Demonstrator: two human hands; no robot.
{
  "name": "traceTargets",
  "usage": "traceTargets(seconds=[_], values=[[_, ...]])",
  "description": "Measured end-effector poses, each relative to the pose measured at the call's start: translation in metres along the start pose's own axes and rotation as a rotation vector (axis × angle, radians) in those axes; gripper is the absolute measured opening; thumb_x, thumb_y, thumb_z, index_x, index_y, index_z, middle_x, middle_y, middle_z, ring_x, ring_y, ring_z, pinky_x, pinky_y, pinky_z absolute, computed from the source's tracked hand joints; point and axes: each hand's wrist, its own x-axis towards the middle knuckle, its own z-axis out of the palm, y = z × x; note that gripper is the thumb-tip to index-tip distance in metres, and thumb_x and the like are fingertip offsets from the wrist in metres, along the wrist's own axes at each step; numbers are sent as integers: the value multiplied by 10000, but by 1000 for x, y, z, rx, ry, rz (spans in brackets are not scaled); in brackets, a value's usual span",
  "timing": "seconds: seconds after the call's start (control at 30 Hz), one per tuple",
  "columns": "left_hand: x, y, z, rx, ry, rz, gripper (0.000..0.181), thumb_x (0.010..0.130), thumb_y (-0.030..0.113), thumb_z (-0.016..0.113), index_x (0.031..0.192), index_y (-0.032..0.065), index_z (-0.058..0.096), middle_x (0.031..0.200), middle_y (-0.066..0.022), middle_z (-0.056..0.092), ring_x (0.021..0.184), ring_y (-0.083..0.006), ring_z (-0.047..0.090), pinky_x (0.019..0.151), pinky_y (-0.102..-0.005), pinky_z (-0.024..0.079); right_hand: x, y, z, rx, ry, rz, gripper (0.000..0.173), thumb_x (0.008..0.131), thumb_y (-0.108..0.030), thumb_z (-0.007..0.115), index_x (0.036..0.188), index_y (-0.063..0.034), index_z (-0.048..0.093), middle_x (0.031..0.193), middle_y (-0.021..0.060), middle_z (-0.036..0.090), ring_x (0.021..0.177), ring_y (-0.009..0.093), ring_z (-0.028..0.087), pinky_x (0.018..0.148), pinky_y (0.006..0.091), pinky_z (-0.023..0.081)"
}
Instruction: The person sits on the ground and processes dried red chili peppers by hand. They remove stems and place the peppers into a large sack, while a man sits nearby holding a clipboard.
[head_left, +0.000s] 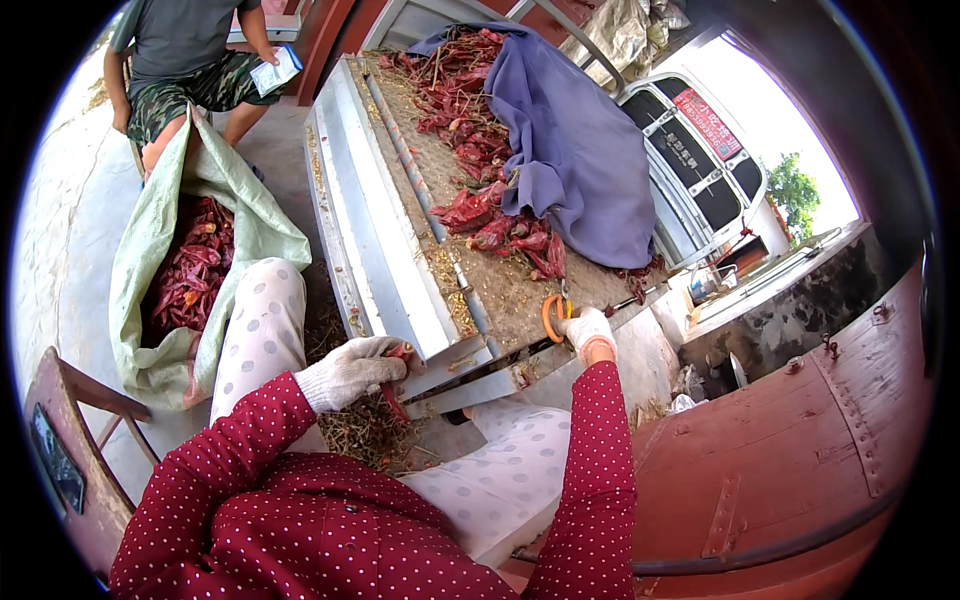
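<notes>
In a white knitted glove, my left hand (358, 373) grips a dried red chili pepper (394, 403) beside the corner of the truck bed. My right hand (589, 331), also gloved, is around scissors with orange handles (553, 319). Their blades point away from me, toward the nearest peppers on the bed. A long heap of dried red chili peppers (469, 150) with stems lies across the worn truck bed (499, 304). Purple cloth (577, 165) covers its right side. To my left stands an open pale green woven sack (262, 202) holding more dried chili peppers (195, 262).
A seated person (187, 52) beyond the sack holds a small packet (276, 71). The lowered metal side panel (367, 202) edges the bed. Stem scraps (367, 435) cover the floor between my legs. A wooden chair (82, 435) stands left; a red metal door (772, 435) is at right.
</notes>
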Motion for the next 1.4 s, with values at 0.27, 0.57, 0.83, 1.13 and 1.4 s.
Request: traceTargets(seconds=[0.27,0.57,0.83,1.13,1.4], values=[[-5,1,-5,87,26,15,221,1014,165,608,1171,10,623,957,-2,629,794,-65,538,695,-223,452,-18,52,-12,6,-313,-210,300,916,-219,518,872,-2,721,702,137,677,580,259,660,537,400,504],[3,2,7,96,-57,1,187,1015,119,571,1149,6,635,1039,-30,670,869,-83,554,759,-259,494,-203,9,-19,680,-313,-168,328,855,-186,727,1093,17,628,839,97,666,729,179,650,619,329,525],[-4,7,6,84,-69,19,255,986,79,553,1207,-48,545,967,-82,610,766,-160,669,593,-349,647,-233,-35,28,5,48,-668,457,814,-303,780,1175,-64,636,952,171,698,877,379,676,778,454,536],[-12,12,8,25,-94,-51,243,1007,86,578,1222,-22,608,932,-24,631,840,-99,585,772,-264,503,-229,-55,24,64,-114,-632,461,819,-321,770,1165,-43,646,970,204,708,920,402,681,804,472,542],[-14,15,3,4,-131,-85,213,1001,122,598,1159,-16,637,913,-43,664,796,-113,620,760,-275,532,-234,-56,22,165,-220,-628,428,861,-301,737,1177,-30,637,947,220,718,890,409,691,767,475,547]])
